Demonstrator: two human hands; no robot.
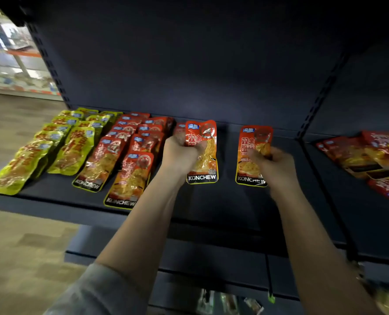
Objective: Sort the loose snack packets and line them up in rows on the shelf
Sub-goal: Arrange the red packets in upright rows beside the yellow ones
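Head view: on the dark shelf (211, 208), yellow packets (52, 142) and red packets (125, 155) lie in rows at left. The left hand (180, 153) grips one red packet (202, 153); the right hand (271, 162) pinches another red packet (252, 155). A loose red pile (368, 160) lies at right.

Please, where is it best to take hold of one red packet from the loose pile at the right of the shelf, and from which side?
Probably by its near short edge, pinched from the front of the shelf. The packets in the loose red pile lie flat, overlapping and skewed, so a sealed edge is easier to lift than the slick face. Both hands already hold packets.
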